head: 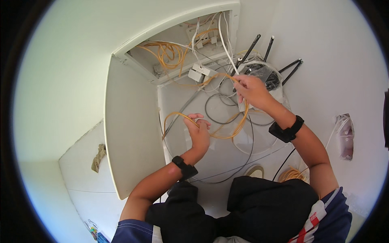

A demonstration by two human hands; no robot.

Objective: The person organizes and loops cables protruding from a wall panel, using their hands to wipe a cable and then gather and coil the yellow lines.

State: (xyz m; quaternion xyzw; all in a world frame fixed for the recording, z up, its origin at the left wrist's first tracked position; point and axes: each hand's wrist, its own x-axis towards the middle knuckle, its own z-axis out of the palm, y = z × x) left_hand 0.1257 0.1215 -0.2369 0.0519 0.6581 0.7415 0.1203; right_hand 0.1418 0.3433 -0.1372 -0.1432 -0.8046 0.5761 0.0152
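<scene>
My left hand [198, 131] grips a loop of orange-yellow cable [223, 137] low over the floor. Higher and to the right, my right hand [250, 91] pinches the same kind of cable, with several strands hanging below it. The cable arcs from that hand towards an open wall box [142, 60]. Inside the box lies a loose orange-yellow coil [170, 53] beside a white slotted panel [203, 32] with cables at it. White adapters [199, 72] hang at the box's lower edge. Behind my right hand are black antennas [269, 48] and plastic-wrapped black equipment [270, 77].
The box's door [133, 127] hangs wide to the left. Black and grey cables [252, 145] loop across the floor. Another orange cable coil [291, 174] lies by my right knee, near a shoe [255, 171]. A wall recess [345, 136] with wires is at the right.
</scene>
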